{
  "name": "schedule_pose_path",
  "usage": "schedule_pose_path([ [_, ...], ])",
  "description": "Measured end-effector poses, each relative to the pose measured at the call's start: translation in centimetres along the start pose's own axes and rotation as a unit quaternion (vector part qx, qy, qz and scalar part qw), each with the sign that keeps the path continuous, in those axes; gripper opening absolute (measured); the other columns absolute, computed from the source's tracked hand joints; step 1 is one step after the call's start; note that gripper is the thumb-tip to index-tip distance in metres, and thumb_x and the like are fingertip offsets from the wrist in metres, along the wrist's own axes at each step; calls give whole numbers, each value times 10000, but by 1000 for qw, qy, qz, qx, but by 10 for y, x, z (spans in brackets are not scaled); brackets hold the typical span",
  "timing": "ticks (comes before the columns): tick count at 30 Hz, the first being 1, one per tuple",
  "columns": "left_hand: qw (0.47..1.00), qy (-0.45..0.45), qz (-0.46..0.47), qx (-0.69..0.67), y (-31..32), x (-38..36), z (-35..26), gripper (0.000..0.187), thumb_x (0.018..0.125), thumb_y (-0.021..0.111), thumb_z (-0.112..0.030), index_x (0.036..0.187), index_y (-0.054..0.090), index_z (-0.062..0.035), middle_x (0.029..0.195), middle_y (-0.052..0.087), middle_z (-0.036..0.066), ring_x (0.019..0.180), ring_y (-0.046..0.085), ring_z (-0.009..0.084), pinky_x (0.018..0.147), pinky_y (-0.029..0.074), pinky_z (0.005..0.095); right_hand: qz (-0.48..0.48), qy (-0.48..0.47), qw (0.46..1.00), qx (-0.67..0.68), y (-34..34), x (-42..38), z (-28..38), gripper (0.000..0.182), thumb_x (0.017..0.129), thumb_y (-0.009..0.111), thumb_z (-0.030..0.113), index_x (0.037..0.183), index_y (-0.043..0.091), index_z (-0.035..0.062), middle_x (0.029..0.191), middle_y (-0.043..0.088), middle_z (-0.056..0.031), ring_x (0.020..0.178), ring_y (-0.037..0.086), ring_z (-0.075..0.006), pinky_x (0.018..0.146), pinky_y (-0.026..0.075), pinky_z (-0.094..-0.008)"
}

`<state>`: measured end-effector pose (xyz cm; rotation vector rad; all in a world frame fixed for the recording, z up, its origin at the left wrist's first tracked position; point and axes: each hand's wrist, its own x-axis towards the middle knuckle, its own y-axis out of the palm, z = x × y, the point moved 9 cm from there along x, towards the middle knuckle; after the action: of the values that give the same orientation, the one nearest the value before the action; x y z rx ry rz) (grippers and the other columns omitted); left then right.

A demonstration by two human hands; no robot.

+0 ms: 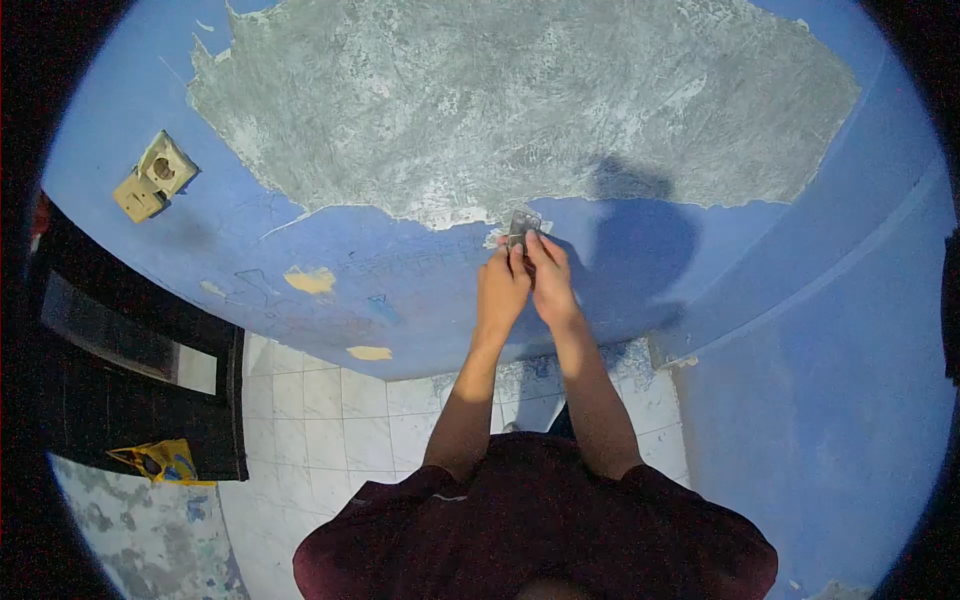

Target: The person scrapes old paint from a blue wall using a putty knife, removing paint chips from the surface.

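Past the maroon shirt (540, 520), the left hand (503, 292) and right hand (552, 287) come together, fingers pinched around a flat, dark scraper (522, 224). It lies at the blue wall (440, 265), by the ragged lower edge of a grey plaster patch (520, 110); contact cannot be told. White floor tiles (320, 430) lie below; a cream electrical socket (168, 166) is mounted to the left.

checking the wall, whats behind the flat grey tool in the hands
The wall: grey surface above, blue paint and pale patches beside. What lies directly behind the flat grey tool, left hand and right hand is hidden.
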<state>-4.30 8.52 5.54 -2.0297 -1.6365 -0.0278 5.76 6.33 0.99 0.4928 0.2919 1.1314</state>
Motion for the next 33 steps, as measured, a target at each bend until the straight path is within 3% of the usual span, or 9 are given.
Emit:
schedule_pose_path([
  [1, 998, 24, -9, 61, -8, 2, -12, 343, 973, 484, -240, 875, 611, 63, 734, 640, 272, 671, 652, 410, 600, 489, 465, 14, 21, 996, 87, 13, 1, -3, 361, 1023, 453, 294, 1095, 619, -18, 1034, 675, -113, 906, 641, -184, 839, 518, -315],
  [2, 997, -15, 10, 76, -14, 4, -17, 332, 963, 489, -235, 881, 614, 62, 797, 619, 320, 785, 620, 478, 653, 483, 517, 1, 47, 991, 126, 19, 2, -8, 369, 1022, 456, 306, 1082, 615, -21, 1038, 675, -120, 894, 642, -191, 820, 524, -323],
  [8, 975, -50, 50, 212, -27, 8, -39, 322, 952, 500, -229, 912, 625, 65, 801, 624, 319, 770, 622, 480, 657, 481, 540, -8, 67, 979, 194, 39, 7, -9, 430, 1000, 484, 371, 1026, 645, -27, 997, 686, -140, 864, 645, -206, 795, 533, -334],
  [13, 974, -46, 61, 214, -15, 10, -24, 337, 963, 461, -253, 973, 610, 49, 783, 636, 313, 741, 629, 486, 640, 495, 558, -14, 74, 984, 162, 37, 10, -4, 460, 989, 501, 384, 934, 662, -43, 947, 691, -149, 827, 650, -211, 758, 544, -343],
  [15, 974, -49, 62, 212, -16, 12, -24, 337, 963, 458, -247, 977, 606, 55, 790, 636, 316, 749, 630, 486, 647, 497, 557, -52, 76, 983, 160, 32, 10, -2, 456, 1000, 491, 363, 867, 670, -35, 883, 704, -150, 728, 645, -201, 675, 541, -339],
  [19, 968, -65, 76, 230, -17, 12, -32, 327, 957, 455, -228, 960, 605, 63, 799, 640, 314, 762, 636, 479, 664, 505, 550, -62, 91, 977, 184, 32, 11, -11, 443, 983, 515, 379, 902, 637, -39, 895, 683, -148, 794, 652, -235, 755, 544, -358],
  [26, 941, -64, 116, 311, -22, 12, -62, 301, 954, 445, -208, 966, 604, 47, 861, 658, 284, 775, 641, 469, 674, 513, 537, -58, 149, 946, 283, 41, 11, -19, 432, 978, 523, 384, 842, 604, -19, 840, 678, -155, 742, 642, -261, 711, 537, -381],
  [29, 950, -82, 79, 290, -17, 13, -37, 295, 944, 454, -211, 940, 606, 42, 870, 660, 276, 771, 645, 460, 675, 514, 539, -56, 113, 958, 256, 38, 11, -11, 403, 970, 539, 381, 876, 599, -6, 844, 664, -140, 768, 638, -258, 736, 532, -379],
  [33, 944, -6, 68, 323, -25, 17, -60, 297, 939, 459, -220, 948, 606, 38, 878, 660, 272, 766, 647, 453, 666, 517, 540, -39, 136, 925, 352, 51, 7, -14, 391, 941, 583, 398, 921, 596, 8, 896, 656, -120, 821, 636, -244, 758, 532, -375],
])
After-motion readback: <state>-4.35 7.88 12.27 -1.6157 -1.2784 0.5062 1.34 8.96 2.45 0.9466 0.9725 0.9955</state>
